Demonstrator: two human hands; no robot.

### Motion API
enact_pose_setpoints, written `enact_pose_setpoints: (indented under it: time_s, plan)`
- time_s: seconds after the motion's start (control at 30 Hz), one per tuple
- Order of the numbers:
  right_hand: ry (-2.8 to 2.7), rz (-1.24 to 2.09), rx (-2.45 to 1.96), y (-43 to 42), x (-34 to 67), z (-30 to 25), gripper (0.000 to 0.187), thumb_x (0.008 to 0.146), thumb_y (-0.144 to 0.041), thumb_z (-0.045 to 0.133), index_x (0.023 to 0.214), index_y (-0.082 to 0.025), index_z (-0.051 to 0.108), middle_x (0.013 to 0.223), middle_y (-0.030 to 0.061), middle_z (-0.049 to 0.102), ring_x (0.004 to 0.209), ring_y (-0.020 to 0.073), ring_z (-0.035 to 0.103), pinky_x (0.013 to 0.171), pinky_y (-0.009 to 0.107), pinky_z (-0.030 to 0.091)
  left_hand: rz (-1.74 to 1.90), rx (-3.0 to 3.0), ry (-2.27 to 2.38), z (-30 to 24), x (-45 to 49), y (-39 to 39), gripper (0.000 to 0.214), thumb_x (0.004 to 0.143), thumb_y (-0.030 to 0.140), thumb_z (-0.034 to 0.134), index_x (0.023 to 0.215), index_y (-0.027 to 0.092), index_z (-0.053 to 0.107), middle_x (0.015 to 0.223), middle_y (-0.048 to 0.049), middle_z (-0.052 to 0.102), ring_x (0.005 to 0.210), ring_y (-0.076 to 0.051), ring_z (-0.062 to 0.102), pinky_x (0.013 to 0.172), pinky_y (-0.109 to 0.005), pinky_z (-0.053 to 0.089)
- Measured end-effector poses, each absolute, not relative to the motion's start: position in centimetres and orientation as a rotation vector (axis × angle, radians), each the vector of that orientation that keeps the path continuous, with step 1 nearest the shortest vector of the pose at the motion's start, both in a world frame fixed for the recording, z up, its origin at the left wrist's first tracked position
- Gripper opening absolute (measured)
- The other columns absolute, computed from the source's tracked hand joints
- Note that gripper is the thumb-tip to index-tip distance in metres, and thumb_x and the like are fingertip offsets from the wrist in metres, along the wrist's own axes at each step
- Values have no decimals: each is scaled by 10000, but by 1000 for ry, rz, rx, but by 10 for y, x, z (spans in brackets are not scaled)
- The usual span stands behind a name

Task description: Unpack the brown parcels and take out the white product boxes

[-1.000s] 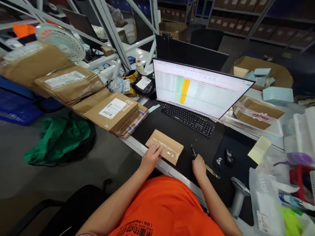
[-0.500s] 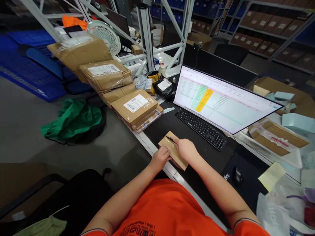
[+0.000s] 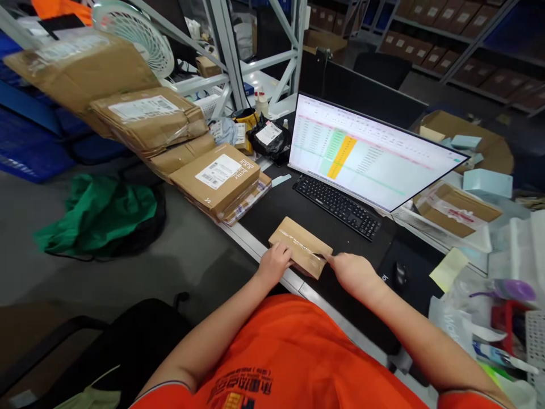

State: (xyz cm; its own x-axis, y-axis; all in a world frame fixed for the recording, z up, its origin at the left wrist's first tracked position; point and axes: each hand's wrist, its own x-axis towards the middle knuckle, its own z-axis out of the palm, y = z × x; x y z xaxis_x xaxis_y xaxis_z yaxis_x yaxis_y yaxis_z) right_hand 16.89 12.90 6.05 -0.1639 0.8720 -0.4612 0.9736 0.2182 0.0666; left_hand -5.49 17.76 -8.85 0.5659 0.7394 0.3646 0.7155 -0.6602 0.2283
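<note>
A small brown cardboard box [image 3: 293, 236] with clear tape along its top lies near the front edge of the black desk mat [image 3: 272, 204]. My left hand [image 3: 276, 261] grips the box's near left side, fingers on the top. At the right end of the box is my right hand [image 3: 351, 272], closed around a small dark blade [image 3: 321, 257], most of which the fingers hide. The blade's tip touches the tape at that end. Behind the box stands a black keyboard [image 3: 338, 205], below a monitor [image 3: 366, 150] that displays a spreadsheet.
Stacked cardboard parcels [image 3: 217, 176] rise at the left of the desk. A mouse [image 3: 399, 274] and a yellow paper note [image 3: 449, 269] lie to the right. Farther right are a white tray [image 3: 481, 241] and plastic bags [image 3: 451, 318]. A green bag [image 3: 97, 213] rests on the floor.
My right hand has drawn the blade along the tape from the box's far left end to its right end. My left hand stays on the box. The view has shifted.
</note>
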Motion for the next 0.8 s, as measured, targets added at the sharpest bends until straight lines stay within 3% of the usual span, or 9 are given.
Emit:
enact_pose_setpoints:
  time_s: [0.1,0.17,0.27,0.33,0.4,0.5,0.67,0.8]
  plan:
    - [2016,-370,1838,93,214,51,466,967,-173,451,1374,-292,642,881,122,759,766,265,745,664,324,525,525,2775,1099,-68,-52,189,374,705,217,882,982,163,637,1319,-165,638,1245,-334,598,1099,-524,487]
    - [1980,-455,2016,80,242,36,403,948,-232,511,1299,-298,697,943,118,773,818,265,745,716,341,535,393,2776,954,-56,-50,200,469,690,226,886,1069,158,618,1371,-163,610,1288,-334,567,1148,-513,433]
    - [2043,-678,2457,89,258,1,393,921,-369,551,1257,-245,713,1077,108,765,929,250,723,808,351,537,211,2772,837,-45,-48,217,638,714,231,855,1271,170,550,1318,-138,628,1247,-321,578,1086,-467,467]
    - [2034,-858,2825,111,246,-26,488,883,-461,572,1267,-183,685,1020,99,757,845,224,697,774,340,532,141,2820,778,-42,-46,225,624,747,186,807,1308,186,534,1288,-122,634,1212,-306,589,1060,-448,473]
    - [1969,-1050,3066,136,223,-50,615,803,-521,646,1304,-165,635,982,71,745,733,190,650,720,330,518,78,2883,726,-40,-42,231,471,787,130,740,1227,191,585,1212,-106,663,1148,-283,617,1018,-421,495]
    - [1922,-1338,3136,161,190,-75,709,661,-540,771,1271,-216,611,1010,24,737,787,185,650,782,336,507,6,2929,674,-37,-36,239,313,798,84,694,1086,188,631,1099,-100,702,1064,-277,658,891,-384,547]
    - [1746,-1768,3214,163,177,-91,648,573,-562,820,1073,-198,627,918,25,712,815,207,660,782,341,506,-120,2938,513,-31,-25,255,504,610,144,871,1055,184,638,1044,-73,730,986,-295,701,846,-370,554]
    - [1641,-1876,3245,161,180,-95,677,546,-592,822,1056,-196,616,889,29,697,777,204,645,735,337,504,-120,2970,452,-42,-28,255,423,602,215,898,948,213,653,918,-25,732,824,-248,703,661,-302,506]
